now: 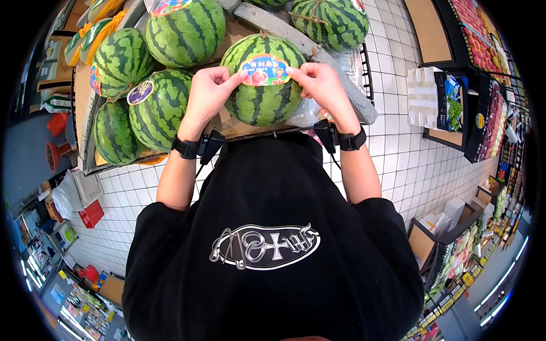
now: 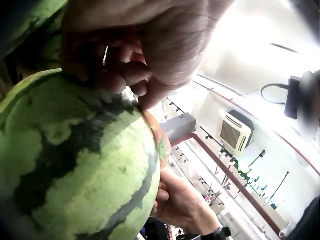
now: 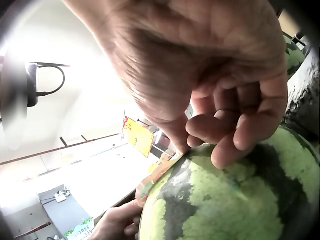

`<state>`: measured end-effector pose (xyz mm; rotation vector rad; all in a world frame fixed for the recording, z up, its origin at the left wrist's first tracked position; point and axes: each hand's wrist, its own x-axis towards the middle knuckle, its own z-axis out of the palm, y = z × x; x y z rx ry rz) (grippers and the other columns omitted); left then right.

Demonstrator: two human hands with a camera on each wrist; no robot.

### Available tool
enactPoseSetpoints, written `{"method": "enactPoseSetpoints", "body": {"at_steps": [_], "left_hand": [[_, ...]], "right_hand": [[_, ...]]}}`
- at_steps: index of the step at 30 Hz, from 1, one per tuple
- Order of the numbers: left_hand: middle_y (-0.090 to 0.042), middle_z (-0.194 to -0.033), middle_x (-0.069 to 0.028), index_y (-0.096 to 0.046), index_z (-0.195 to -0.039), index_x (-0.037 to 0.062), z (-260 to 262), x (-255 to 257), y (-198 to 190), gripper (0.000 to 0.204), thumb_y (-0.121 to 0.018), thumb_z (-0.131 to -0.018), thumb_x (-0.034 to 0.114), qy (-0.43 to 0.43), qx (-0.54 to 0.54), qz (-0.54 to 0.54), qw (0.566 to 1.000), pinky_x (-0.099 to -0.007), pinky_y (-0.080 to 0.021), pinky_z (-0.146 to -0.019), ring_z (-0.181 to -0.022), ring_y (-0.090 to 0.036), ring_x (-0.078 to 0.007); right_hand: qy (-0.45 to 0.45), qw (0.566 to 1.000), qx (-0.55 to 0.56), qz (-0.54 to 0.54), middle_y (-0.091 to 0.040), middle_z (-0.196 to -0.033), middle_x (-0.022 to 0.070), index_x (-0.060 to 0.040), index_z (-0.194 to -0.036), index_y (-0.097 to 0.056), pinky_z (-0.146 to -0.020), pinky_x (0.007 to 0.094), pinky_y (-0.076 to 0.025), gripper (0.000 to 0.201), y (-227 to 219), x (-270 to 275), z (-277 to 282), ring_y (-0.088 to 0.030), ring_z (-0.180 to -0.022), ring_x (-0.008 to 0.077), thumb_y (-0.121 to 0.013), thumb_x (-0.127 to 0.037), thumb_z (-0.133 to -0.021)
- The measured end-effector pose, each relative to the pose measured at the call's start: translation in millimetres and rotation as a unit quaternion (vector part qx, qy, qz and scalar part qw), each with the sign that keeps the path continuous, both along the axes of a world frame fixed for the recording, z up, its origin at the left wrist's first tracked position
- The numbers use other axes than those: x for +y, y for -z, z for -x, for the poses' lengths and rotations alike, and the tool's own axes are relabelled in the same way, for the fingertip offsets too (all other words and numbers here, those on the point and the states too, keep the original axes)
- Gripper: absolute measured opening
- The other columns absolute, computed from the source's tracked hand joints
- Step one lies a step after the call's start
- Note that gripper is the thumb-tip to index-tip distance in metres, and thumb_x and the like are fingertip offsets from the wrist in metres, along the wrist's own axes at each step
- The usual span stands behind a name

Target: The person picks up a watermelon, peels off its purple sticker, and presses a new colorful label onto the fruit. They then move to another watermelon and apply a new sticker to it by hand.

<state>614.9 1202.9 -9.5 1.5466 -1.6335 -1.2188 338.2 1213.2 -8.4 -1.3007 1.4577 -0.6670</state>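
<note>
A striped green watermelon (image 1: 261,105) carries an oval red, blue and yellow label (image 1: 264,78) on its upper side. My left hand (image 1: 210,94) pinches the label's left end, and my right hand (image 1: 324,91) pinches its right end. In the left wrist view, my left hand (image 2: 165,45) has its fingers bent against the watermelon (image 2: 85,165), thumb at the edge of the label (image 2: 163,147). The right wrist view shows my right hand (image 3: 200,65) with curled fingers over the watermelon (image 3: 215,205), its thumb tip at the label (image 3: 150,185).
More watermelons (image 1: 185,31) lie to the left, and another (image 1: 335,25) sits at the upper right beyond a grey padded bar (image 1: 347,85). Fruit shelves (image 1: 483,34) and a white crate (image 1: 422,98) stand right of the tiled floor (image 1: 392,165). A red bin (image 1: 91,214) is at lower left.
</note>
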Motion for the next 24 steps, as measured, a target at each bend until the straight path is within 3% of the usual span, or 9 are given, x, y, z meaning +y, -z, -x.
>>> {"method": "enactPoseSetpoints", "body": {"at_steps": [3,9,13,21,24], "left_hand": [[-0.046,-0.052,0.0053,-0.049,-0.058,0.007,1.8,0.7,-2.5,0.051,-0.083,-0.09,0.027,-0.009,0.045,-0.03,0.998,-0.0241,-0.033,-0.047,-0.052,-0.043,-0.0023],[-0.045,-0.055,0.0065,-0.05,-0.06,0.0089,7.4,4.3,-7.9,0.049,-0.088,-0.086,0.025,0.002,0.08,-0.045,0.996,-0.0235,-0.031,-0.047,-0.051,-0.04,-0.0019],[-0.045,-0.057,0.0071,-0.051,-0.061,0.0087,6.3,7.6,-14.7,0.048,-0.09,-0.083,0.024,0.036,0.04,-0.032,0.998,-0.0238,-0.029,-0.049,-0.054,-0.038,-0.0022],[-0.046,-0.056,0.0046,-0.049,-0.057,0.0061,12.7,7.0,-27.2,0.054,-0.092,-0.077,0.031,0.03,-0.053,-0.018,0.998,-0.0273,-0.034,-0.05,-0.054,-0.04,-0.006],[-0.044,-0.058,0.0071,-0.048,-0.06,0.0088,18.4,9.1,-31.1,0.052,-0.091,-0.08,0.03,0.033,-0.105,0.002,0.994,-0.0246,-0.029,-0.051,-0.056,-0.037,-0.0036]], "right_hand": [[0.004,1.0,-0.021,-0.016,-0.059,-0.059,-0.0009,-0.0035,-0.072,-0.065,-0.052,0.0252,-0.046,0.042,-6.4,3.4,0.2,-0.063,-0.056,0.0076,-0.076,-0.038,-0.095],[-0.025,0.994,-0.096,-0.04,-0.061,-0.063,-0.0026,-0.0056,-0.074,-0.064,-0.053,0.0221,-0.044,0.038,1.2,4.3,7.9,-0.06,-0.057,0.0055,-0.077,-0.034,-0.095],[-0.036,0.995,-0.093,-0.012,-0.062,-0.065,-0.0022,-0.0053,-0.075,-0.064,-0.052,0.0225,-0.042,0.034,-5.7,9.1,7.4,-0.056,-0.058,0.0041,-0.08,-0.03,-0.093],[-0.039,0.999,-0.001,0.035,-0.061,-0.064,0.0006,-0.0039,-0.072,-0.063,-0.06,0.0292,-0.046,0.045,8.5,5.4,3.2,-0.056,-0.062,0.0099,-0.087,-0.041,-0.081],[-0.041,0.998,0.03,0.042,-0.061,-0.063,0.0019,-0.0046,-0.07,-0.062,-0.06,0.0311,-0.046,0.05,0.3,6.1,-0.5,-0.056,-0.062,0.0123,-0.087,-0.047,-0.078]]}}
